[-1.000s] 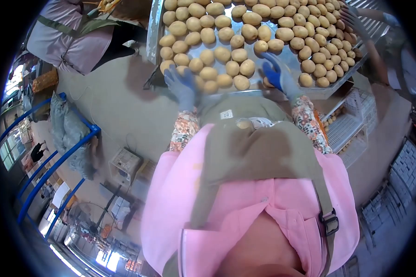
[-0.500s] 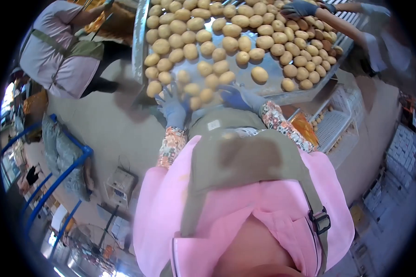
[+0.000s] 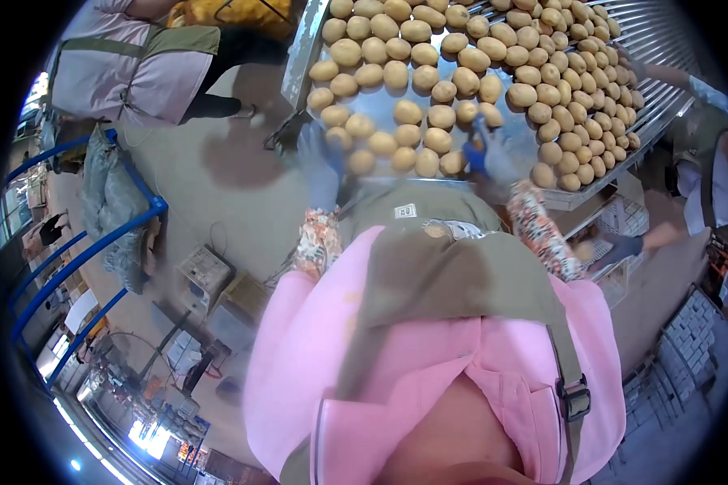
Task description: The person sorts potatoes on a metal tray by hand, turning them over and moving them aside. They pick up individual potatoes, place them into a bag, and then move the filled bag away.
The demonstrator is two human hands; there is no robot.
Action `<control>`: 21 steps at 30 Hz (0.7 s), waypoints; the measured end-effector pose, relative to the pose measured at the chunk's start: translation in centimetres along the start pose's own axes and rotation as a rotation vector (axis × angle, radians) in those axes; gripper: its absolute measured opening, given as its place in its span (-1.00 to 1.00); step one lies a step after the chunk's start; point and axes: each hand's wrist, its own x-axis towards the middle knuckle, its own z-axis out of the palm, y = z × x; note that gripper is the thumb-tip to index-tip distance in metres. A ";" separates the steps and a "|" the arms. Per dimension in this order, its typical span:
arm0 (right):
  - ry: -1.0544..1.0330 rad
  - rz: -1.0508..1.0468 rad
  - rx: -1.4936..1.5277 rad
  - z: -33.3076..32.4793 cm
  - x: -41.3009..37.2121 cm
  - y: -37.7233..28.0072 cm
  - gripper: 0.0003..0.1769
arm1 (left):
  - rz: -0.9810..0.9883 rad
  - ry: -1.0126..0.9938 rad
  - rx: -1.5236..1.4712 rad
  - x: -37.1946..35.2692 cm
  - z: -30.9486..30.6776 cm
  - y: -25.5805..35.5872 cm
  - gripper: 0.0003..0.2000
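Potatoes (image 3: 466,81), yellowish-tan, round to oval, across a metal table (image 3: 372,99).

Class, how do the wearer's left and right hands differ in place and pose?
Potatoes lie on both sides of the right hand, but only right of the left hand. The left hand's floral sleeve runs almost straight ahead; the right hand's sleeve slants inward. Both hands wear bluish gloves.

Bench (image 3: 305,52): far edge cut off by the picture's top, as are some potatoes (image 3: 369,8). Left hand (image 3: 319,166), near left corner: blurred; contact with potatoes unconfirmed. Right hand (image 3: 500,160), near edge: blurred; grip indeterminate. Co-worker's hand (image 3: 629,65), toward right edge: blurred. Apron label (image 3: 405,211): print too small to read. Co-worker (image 3: 137,65) beyond left edge: head cut off.
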 end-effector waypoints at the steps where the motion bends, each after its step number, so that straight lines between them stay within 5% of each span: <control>1: -0.046 0.071 0.642 0.5 -0.9 -2.3 -0.24 | 0.122 0.023 0.088 1.4 0.4 0.8 -0.44; 2: -0.502 0.145 0.761 -0.1 0.3 -3.7 -0.33 | 0.189 0.103 0.147 2.7 2.5 0.2 -0.43; 3: -0.446 0.017 0.905 0.1 -1.4 -6.5 -0.43 | 0.181 0.099 0.140 4.2 3.9 0.4 -0.41; 5: -0.450 -0.485 0.690 0.3 -1.2 -8.7 -0.55 | 0.132 0.008 0.141 7.1 5.9 2.3 -0.38; 7: -0.347 -0.728 0.434 -0.2 1.5 -8.0 -0.48 | 0.007 -0.147 0.071 8.8 6.0 5.4 -0.37; 9: -0.425 -0.397 0.922 -3.5 2.6 -6.2 -0.52 | 0.001 -0.198 0.190 7.2 5.8 6.4 -0.37; 10: -0.272 -0.223 0.938 -5.0 3.3 -5.2 -0.54 | 0.093 -0.327 0.293 5.7 5.0 6.3 -0.37; 11: -0.140 -0.064 0.493 -8.5 2.5 -5.3 -0.54 | 0.190 -0.445 0.396 4.7 4.2 6.3 -0.36; 13: 0.207 -0.100 0.433 -4.2 6.1 3.6 -0.50 | 0.307 -0.235 0.570 -0.6 11.4 -3.3 -0.40; 14: 0.350 -0.171 0.418 -5.8 4.0 3.2 -0.52 | 0.209 -0.317 0.448 -0.2 7.1 0.3 -0.37; 15: 0.335 -0.139 0.358 -6.6 3.0 3.3 -0.49 | 0.107 -0.414 0.325 -0.3 2.3 4.3 -0.34; 18: 0.067 -0.040 0.234 -9.3 -1.1 -2.2 -0.39 | 0.136 -0.354 0.257 -2.4 1.4 2.6 -0.31; 19: 0.097 -0.091 0.071 -11.9 -2.3 -6.6 -0.36 | 0.144 -0.278 0.371 -2.1 0.9 3.3 -0.31; 20: -0.103 0.024 -0.229 -14.0 -2.2 -10.6 -0.29 | 0.154 -0.197 0.485 -0.2 1.4 3.8 -0.31; 21: 0.167 -0.081 -0.053 -2.9 -0.3 -4.9 -0.27 | 0.183 -0.170 0.480 2.9 2.3 3.9 -0.31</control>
